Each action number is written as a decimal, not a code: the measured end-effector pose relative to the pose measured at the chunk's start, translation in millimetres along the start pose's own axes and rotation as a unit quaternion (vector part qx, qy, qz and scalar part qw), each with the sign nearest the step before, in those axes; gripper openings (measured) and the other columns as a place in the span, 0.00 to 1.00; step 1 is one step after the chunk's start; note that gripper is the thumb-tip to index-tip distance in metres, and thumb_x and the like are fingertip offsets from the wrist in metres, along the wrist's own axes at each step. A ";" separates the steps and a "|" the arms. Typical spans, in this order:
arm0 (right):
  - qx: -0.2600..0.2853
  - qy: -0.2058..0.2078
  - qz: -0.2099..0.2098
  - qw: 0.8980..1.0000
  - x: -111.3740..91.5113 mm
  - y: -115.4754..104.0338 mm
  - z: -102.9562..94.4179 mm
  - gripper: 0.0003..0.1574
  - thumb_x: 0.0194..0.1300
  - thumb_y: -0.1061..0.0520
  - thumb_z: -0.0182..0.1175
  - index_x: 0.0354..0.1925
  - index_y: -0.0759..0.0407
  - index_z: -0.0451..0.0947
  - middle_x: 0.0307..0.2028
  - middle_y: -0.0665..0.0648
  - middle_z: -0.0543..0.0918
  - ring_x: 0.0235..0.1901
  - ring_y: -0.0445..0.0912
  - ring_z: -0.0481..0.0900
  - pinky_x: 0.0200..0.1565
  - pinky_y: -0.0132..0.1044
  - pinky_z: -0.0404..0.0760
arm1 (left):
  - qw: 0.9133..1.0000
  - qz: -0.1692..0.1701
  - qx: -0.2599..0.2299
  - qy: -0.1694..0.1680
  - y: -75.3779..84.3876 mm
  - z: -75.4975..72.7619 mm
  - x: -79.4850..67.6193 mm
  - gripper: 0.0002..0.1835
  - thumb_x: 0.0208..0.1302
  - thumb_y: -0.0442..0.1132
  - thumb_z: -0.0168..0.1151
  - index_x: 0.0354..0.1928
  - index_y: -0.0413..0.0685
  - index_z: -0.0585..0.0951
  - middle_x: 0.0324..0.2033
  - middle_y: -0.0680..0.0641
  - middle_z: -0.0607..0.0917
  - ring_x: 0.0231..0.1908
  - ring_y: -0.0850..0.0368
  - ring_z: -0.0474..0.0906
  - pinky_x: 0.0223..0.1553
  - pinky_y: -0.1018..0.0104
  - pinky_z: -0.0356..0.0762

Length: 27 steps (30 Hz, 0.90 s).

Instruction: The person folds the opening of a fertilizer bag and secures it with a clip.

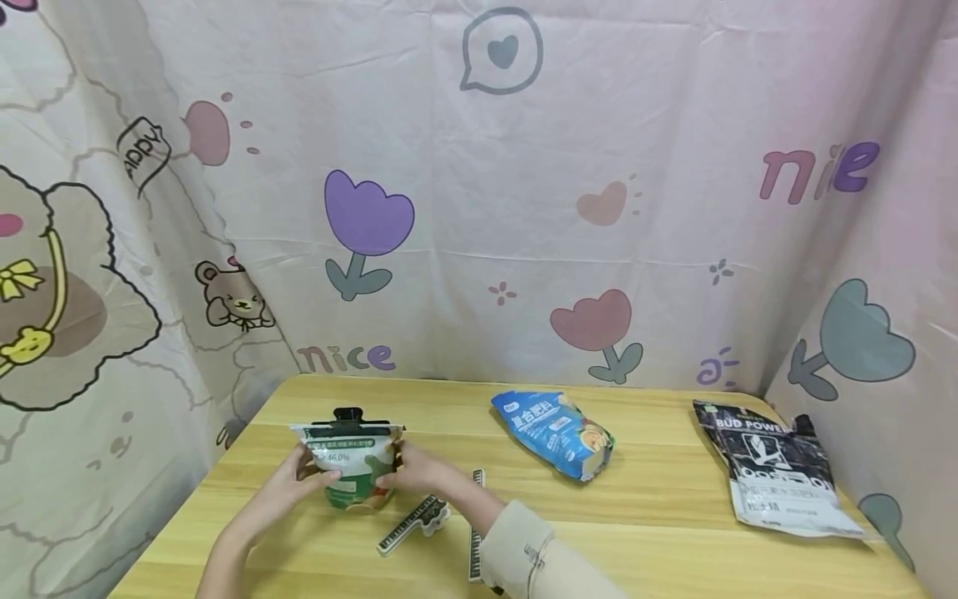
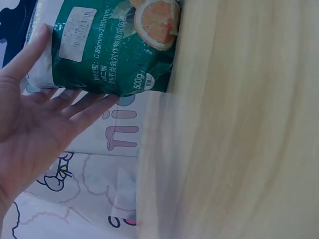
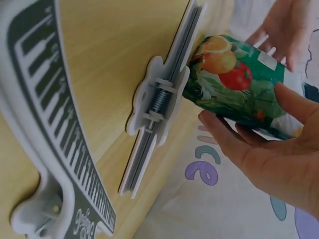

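A green and white fertilizer bag (image 1: 355, 476), printed with fruit, stands on the wooden table between both hands. Along its top runs a black sealing clip (image 1: 348, 427). My left hand (image 1: 288, 487) holds the bag's left side, thumb on the front and fingers behind. In the left wrist view, those fingers (image 2: 75, 104) reach along the bag's edge. Around the opposite side is my right hand (image 1: 415, 468), its thumb (image 3: 294, 103) on the printed face. Two white clips with piano-key prints, one angled (image 1: 407, 530) and another clip (image 1: 476, 549) partly behind the right forearm, lie nearby.
A blue fertilizer bag (image 1: 554, 433) lies near the middle of the table (image 1: 636, 549). Farther right is a black and white bag (image 1: 782, 474) with a dark clip (image 1: 803, 425) at its upper edge. Printed curtains (image 1: 486, 208) hang behind and at both sides.
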State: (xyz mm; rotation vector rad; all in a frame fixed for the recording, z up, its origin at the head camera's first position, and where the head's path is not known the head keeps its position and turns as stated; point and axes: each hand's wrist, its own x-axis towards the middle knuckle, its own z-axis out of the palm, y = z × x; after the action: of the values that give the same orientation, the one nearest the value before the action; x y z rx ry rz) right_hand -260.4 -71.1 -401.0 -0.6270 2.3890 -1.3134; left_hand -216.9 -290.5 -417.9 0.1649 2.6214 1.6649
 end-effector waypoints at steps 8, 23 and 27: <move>0.043 0.033 0.016 0.998 7.6 -1.1 3.9 0.27 0.61 0.59 0.60 0.53 0.73 0.67 0.47 0.68 0.76 0.51 0.58 0.72 0.53 0.48 0.70 | 1.000 -0.021 0.002 0.008 1.4 -0.8 10.1 0.41 0.65 0.46 0.56 0.66 0.31 0.44 0.61 0.23 0.55 0.60 0.29 0.53 0.57 0.43 0.58; 0.205 0.128 0.079 0.967 27.4 2.4 24.3 0.25 0.52 0.72 0.60 0.50 0.72 0.68 0.43 0.63 0.76 0.47 0.56 0.72 0.53 0.48 0.69 | 1.000 -0.019 0.009 0.012 -4.3 11.6 40.3 0.45 0.62 0.38 0.60 0.67 0.28 0.41 0.58 0.20 0.55 0.55 0.28 0.60 0.51 0.46 0.69; 0.193 0.116 0.111 0.968 27.4 1.7 27.2 0.26 0.49 0.73 0.60 0.49 0.74 0.67 0.42 0.63 0.75 0.41 0.56 0.74 0.46 0.48 0.75 | 0.999 -0.034 0.031 0.000 -3.4 14.2 41.7 0.47 0.61 0.41 0.61 0.66 0.25 0.41 0.57 0.19 0.56 0.55 0.27 0.59 0.53 0.42 0.63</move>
State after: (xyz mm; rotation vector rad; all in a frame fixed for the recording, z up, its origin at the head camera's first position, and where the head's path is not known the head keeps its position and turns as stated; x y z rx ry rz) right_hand -270.5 -103.9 -418.7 -0.0960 2.1956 -1.7609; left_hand -257.4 -274.7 -425.7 0.0778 2.6489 1.5630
